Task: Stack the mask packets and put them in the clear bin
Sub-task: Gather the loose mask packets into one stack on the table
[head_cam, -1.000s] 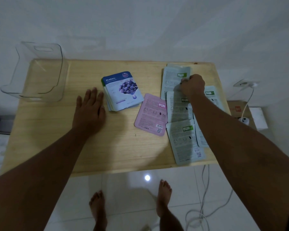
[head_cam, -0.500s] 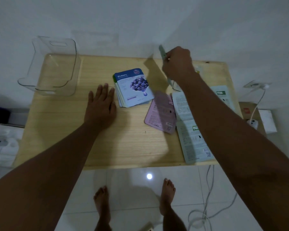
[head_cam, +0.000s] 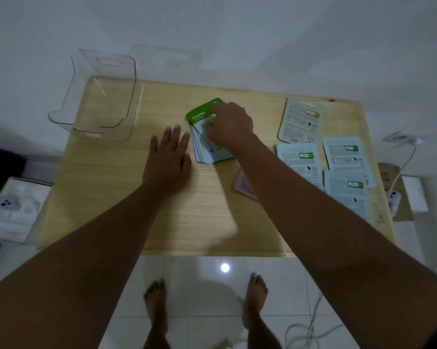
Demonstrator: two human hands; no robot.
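Note:
A stack of mask packets lies mid-table with a green cucumber packet face up on top. My right hand rests on that green packet, fingers curled over it. Flat on the wood just left of the stack is my left hand, fingers apart, holding nothing. Several pale packets lie face down at the right: one with a yellow label and three with green labels. A pink packet is mostly hidden under my right forearm. The clear bin stands empty at the table's far left corner.
The wooden table stands against a white wall. A white box sits on the floor at the left. Brown and white boxes, a small device and cables lie at the right. My bare feet are on the tiles below.
My right hand lifted a face-down packet from the right, carried it left, and set it green side up on the stack, covering the blueberry packet. The left hand stayed flat.

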